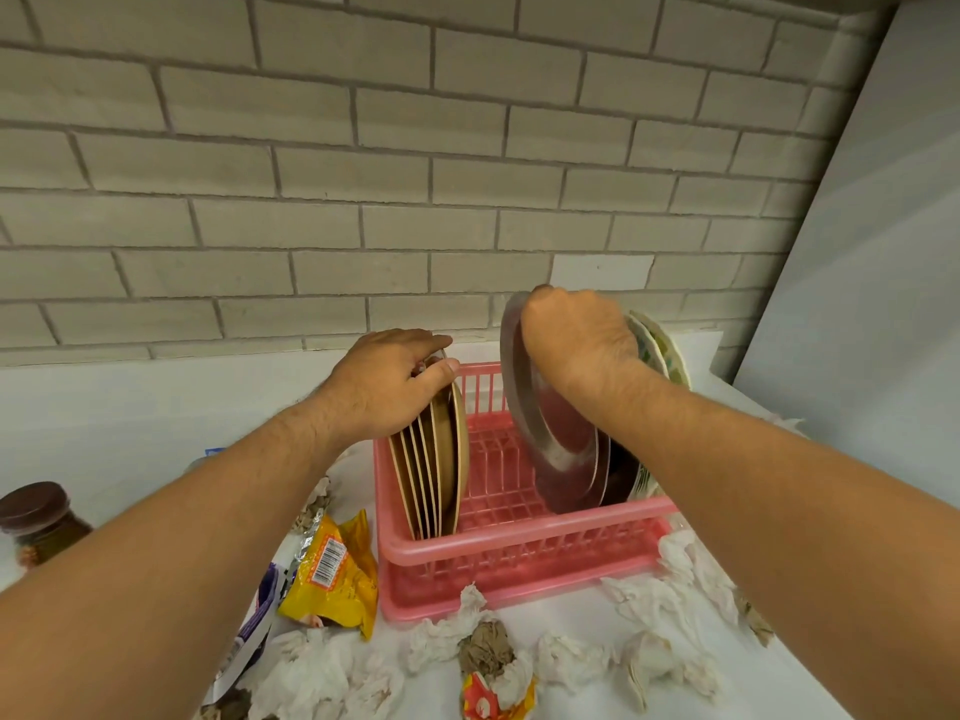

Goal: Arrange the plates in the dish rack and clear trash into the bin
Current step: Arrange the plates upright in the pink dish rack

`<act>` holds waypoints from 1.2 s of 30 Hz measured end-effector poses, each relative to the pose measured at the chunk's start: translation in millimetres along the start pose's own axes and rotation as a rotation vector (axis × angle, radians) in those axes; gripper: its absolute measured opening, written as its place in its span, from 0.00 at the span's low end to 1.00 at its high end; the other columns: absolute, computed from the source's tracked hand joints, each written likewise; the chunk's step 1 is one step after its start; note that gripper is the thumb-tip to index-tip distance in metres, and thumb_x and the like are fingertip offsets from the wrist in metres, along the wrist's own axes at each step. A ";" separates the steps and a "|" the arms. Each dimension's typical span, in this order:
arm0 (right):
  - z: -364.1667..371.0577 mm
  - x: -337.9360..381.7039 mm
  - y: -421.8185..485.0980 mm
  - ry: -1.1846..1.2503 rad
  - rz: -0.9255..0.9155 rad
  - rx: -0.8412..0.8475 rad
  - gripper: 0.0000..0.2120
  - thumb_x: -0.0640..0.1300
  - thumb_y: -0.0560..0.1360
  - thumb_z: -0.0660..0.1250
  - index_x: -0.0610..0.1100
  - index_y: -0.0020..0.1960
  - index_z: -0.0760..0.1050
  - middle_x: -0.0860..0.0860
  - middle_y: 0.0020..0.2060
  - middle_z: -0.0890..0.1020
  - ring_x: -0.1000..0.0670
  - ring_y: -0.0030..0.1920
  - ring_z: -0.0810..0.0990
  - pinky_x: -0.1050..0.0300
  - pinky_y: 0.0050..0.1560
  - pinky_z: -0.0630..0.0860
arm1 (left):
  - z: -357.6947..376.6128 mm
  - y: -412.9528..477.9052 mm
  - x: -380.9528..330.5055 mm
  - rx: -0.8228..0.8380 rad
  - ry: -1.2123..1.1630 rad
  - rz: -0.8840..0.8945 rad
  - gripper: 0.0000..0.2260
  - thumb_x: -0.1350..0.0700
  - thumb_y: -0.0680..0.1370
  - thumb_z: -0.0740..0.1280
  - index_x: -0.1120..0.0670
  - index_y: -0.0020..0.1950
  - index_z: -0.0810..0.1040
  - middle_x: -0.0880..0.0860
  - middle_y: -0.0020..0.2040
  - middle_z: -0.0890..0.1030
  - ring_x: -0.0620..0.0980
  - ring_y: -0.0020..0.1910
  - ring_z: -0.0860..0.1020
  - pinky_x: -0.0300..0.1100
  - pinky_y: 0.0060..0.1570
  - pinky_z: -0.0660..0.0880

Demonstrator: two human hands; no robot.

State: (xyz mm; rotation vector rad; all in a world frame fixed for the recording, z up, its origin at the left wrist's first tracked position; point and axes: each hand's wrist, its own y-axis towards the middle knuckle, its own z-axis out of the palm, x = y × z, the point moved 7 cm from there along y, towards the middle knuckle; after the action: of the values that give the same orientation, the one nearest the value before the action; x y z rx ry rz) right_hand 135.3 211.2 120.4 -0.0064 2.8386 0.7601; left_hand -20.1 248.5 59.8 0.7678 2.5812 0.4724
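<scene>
Now, left hand (387, 381) gripping gold plates (447, 459) — nine o'clock in pink dish rack (519, 552), right hand (576, 340) gripping silver plate (561, 449) — three o'clock.

The dish rack (519, 550) stood on the counter (571, 683) before the wall (415, 174), plates (431, 459) in its left end, tissues (665, 605) in front.

A brown-lidded jar (39, 517) stands on the white countertop (130, 407), well to the left of the left hand (384, 381) and nearer the camera. A pale brick wall (363, 148) rises beyond both hands, and a white panel (872, 252) flanks the right hand (576, 335) on its right.
</scene>
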 end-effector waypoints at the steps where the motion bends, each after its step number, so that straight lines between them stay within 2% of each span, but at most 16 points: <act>1: 3.7 2.1 -1.2 -0.008 -0.010 0.005 0.04 0.36 0.75 0.65 0.38 0.50 0.72 0.46 0.31 0.70 0.47 0.29 0.69 0.54 0.31 0.67 | 0.5 0.2 0.4 0.000 0.004 -0.001 0.24 0.39 0.79 0.52 0.48 0.71 0.69 0.50 0.70 0.71 0.49 0.71 0.65 0.47 0.69 0.60; 3: 12.2 6.4 -3.9 -0.018 -0.028 0.033 0.06 0.37 0.74 0.66 0.38 0.51 0.72 0.46 0.33 0.70 0.47 0.29 0.69 0.54 0.30 0.67 | 1.5 0.5 0.7 0.000 0.008 -0.004 0.23 0.40 0.80 0.53 0.48 0.71 0.69 0.50 0.71 0.70 0.49 0.71 0.65 0.47 0.70 0.59; 9: 28.6 2.4 -11.4 0.028 -0.008 0.029 0.07 0.36 0.75 0.63 0.38 0.53 0.71 0.42 0.41 0.80 0.45 0.33 0.71 0.53 0.33 0.67 | 1.5 1.2 0.1 0.001 0.007 -0.007 0.23 0.40 0.80 0.53 0.48 0.71 0.69 0.49 0.71 0.70 0.49 0.71 0.64 0.48 0.70 0.59; 12: 35.4 2.4 -18.1 0.082 0.003 0.038 0.11 0.33 0.75 0.60 0.36 0.57 0.70 0.38 0.47 0.79 0.40 0.45 0.79 0.53 0.35 0.67 | 1.2 0.8 -0.8 -0.003 0.007 -0.004 0.22 0.41 0.80 0.54 0.48 0.71 0.69 0.49 0.71 0.71 0.49 0.71 0.64 0.47 0.70 0.59; 14: 38.3 0.7 -19.5 0.108 0.021 0.070 0.13 0.32 0.75 0.60 0.35 0.59 0.69 0.37 0.50 0.78 0.38 0.50 0.79 0.53 0.36 0.68 | 1.2 0.7 -1.2 -0.006 0.003 -0.004 0.22 0.41 0.80 0.54 0.48 0.71 0.69 0.49 0.71 0.71 0.48 0.71 0.65 0.47 0.70 0.59; 17: 36.0 -10.3 -19.1 0.130 0.069 0.110 0.14 0.33 0.73 0.64 0.36 0.58 0.70 0.40 0.50 0.78 0.39 0.48 0.80 0.53 0.36 0.68 | 2.4 0.9 0.7 0.008 0.011 -0.014 0.22 0.41 0.80 0.53 0.48 0.71 0.69 0.49 0.71 0.70 0.48 0.71 0.64 0.48 0.71 0.59; 19: 32.1 -17.3 -19.7 0.112 0.086 0.145 0.14 0.31 0.73 0.63 0.36 0.58 0.70 0.40 0.49 0.79 0.41 0.46 0.78 0.54 0.36 0.68 | 3.4 1.1 1.1 0.011 0.020 -0.016 0.22 0.40 0.80 0.53 0.47 0.71 0.68 0.49 0.71 0.70 0.48 0.71 0.64 0.48 0.71 0.59; 23: 23.7 -21.9 -22.6 0.069 0.093 0.206 0.16 0.29 0.73 0.62 0.37 0.60 0.70 0.41 0.48 0.79 0.47 0.39 0.68 0.54 0.37 0.67 | 4.3 1.6 0.0 0.011 0.020 -0.010 0.22 0.40 0.80 0.53 0.47 0.71 0.68 0.49 0.71 0.69 0.49 0.72 0.63 0.48 0.71 0.58; 27: 23.4 -26.3 -26.1 0.070 0.117 0.258 0.16 0.32 0.75 0.62 0.39 0.62 0.71 0.43 0.48 0.79 0.46 0.39 0.72 0.55 0.38 0.70 | 4.2 1.7 0.0 0.004 0.016 -0.013 0.22 0.41 0.80 0.53 0.48 0.71 0.68 0.49 0.71 0.70 0.49 0.71 0.63 0.46 0.69 0.56; 30: 22.3 -27.7 -29.6 0.082 0.104 0.233 0.14 0.38 0.78 0.63 0.41 0.63 0.70 0.44 0.51 0.79 0.45 0.46 0.79 0.55 0.41 0.71 | 4.7 1.5 0.4 0.008 0.029 -0.017 0.22 0.41 0.80 0.52 0.47 0.71 0.68 0.49 0.71 0.69 0.49 0.72 0.63 0.45 0.69 0.56; 36: -1.7 -29.4 -29.0 0.093 0.077 0.140 0.14 0.46 0.79 0.62 0.44 0.63 0.69 0.45 0.47 0.80 0.44 0.47 0.79 0.53 0.43 0.74 | 5.3 1.5 -0.6 0.020 0.018 -0.008 0.22 0.42 0.81 0.52 0.49 0.72 0.68 0.50 0.71 0.70 0.49 0.71 0.63 0.46 0.70 0.57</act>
State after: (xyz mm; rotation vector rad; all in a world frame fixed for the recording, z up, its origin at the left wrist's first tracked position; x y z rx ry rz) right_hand 165.4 183.8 113.3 0.0916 2.9894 0.5890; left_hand -16.5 250.4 56.1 0.7633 2.6079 0.4540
